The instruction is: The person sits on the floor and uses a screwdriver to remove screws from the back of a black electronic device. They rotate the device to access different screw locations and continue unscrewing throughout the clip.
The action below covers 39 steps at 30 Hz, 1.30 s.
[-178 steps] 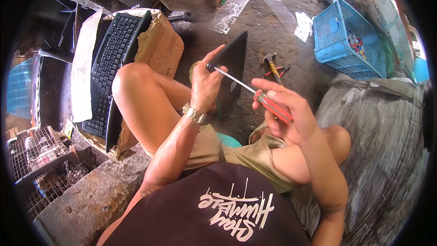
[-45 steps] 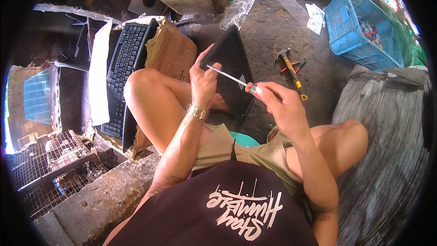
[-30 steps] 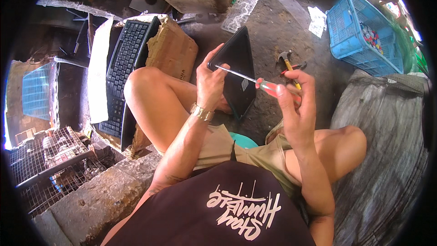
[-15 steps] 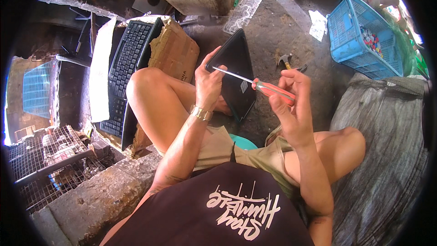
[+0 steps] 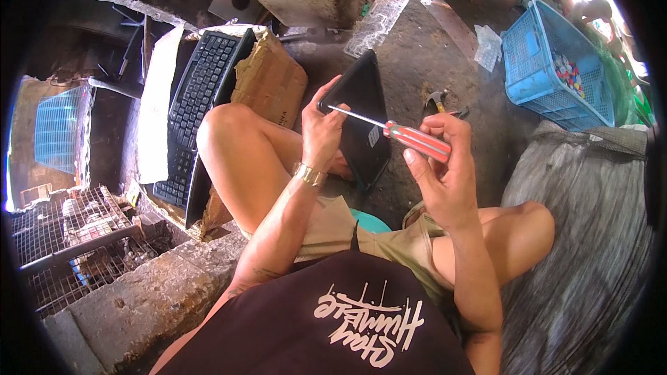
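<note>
A flat black panel-like device (image 5: 361, 107) stands tilted between my knees, with a small pale label on its face; its exact kind is unclear. My left hand (image 5: 322, 128) grips its left edge, the thumb resting on the face. A screwdriver (image 5: 419, 141) with a red and grey handle lies across the front of the panel. Its metal tip meets the panel close to my left thumb. My right hand (image 5: 448, 170) pinches the handle's end between thumb and fingers.
Left of my knee, a black keyboard (image 5: 201, 83) rests on a cardboard box (image 5: 278, 76). A hammer (image 5: 436, 102) lies on the floor beyond my right hand. At the far right stand a blue plastic crate (image 5: 531, 73) and a grey woven sack (image 5: 580, 222). A concrete ledge (image 5: 153, 278) runs at left.
The screwdriver handle has turned about its axis, and my right fingers have curled closer around it. The tip and my left hand keep nearly the same place on the panel.
</note>
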Each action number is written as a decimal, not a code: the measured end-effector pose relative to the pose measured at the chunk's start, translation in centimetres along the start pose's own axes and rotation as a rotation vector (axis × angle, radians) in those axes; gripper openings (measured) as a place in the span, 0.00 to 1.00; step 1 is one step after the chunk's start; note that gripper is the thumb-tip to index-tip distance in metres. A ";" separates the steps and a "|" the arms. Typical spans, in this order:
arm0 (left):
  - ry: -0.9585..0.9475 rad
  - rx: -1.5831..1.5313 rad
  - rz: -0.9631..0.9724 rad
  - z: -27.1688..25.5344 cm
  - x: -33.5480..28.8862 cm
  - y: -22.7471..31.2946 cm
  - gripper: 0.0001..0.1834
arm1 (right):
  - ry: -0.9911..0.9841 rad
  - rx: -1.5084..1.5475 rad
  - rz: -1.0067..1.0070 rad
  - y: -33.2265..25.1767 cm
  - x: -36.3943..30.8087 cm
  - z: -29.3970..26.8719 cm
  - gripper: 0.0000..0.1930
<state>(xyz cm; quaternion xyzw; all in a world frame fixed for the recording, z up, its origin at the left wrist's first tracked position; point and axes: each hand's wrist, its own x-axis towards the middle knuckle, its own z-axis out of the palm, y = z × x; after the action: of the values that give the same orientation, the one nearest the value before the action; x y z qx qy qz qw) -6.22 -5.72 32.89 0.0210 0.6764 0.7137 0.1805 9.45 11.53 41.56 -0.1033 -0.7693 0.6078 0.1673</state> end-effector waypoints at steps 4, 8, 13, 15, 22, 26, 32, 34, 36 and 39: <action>-0.009 -0.006 -0.021 -0.1 -0.2 0.1 0.28 | 0.006 -0.090 0.053 -0.4 0.0 -0.2 0.17; -0.006 -0.010 0.001 0.1 -0.1 0.1 0.27 | -0.002 0.105 0.163 -0.2 -0.2 -0.7 0.20; -0.001 -0.033 0.000 0.3 -0.2 0.3 0.28 | -0.078 0.102 0.359 0.3 -0.2 -1.0 0.28; -0.010 -0.032 -0.006 0.4 -0.3 0.4 0.28 | 0.003 0.152 0.196 0.2 -0.2 -0.7 0.28; -0.032 -0.006 -0.021 0.7 -0.5 0.5 0.29 | 0.003 0.255 0.466 -0.5 0.6 -2.4 0.22; -0.034 0.014 0.021 1.8 -1.1 0.5 0.31 | 0.290 0.208 -0.015 0.4 0.3 -1.4 0.22; -0.209 0.194 0.029 2.9 -2.3 0.3 0.32 | -0.131 -0.573 0.046 1.6 -0.1 0.6 0.23; -0.174 0.207 -0.069 2.6 -2.6 0.3 0.32 | -0.024 -0.177 0.052 1.7 -0.1 0.4 0.22; -0.203 0.229 -0.043 2.6 -2.6 0.4 0.32 | 0.061 0.105 0.077 2.0 0.3 0.2 0.21; -0.236 0.153 -0.021 3.1 -2.8 1.1 0.34 | 0.134 0.317 0.277 2.9 0.7 -0.2 0.18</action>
<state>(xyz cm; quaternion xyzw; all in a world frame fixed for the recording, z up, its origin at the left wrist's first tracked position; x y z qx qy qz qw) -3.05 -3.57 34.85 0.1116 0.7032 0.6506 0.2641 8.73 12.63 38.91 -0.2206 -0.6296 0.7303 0.1470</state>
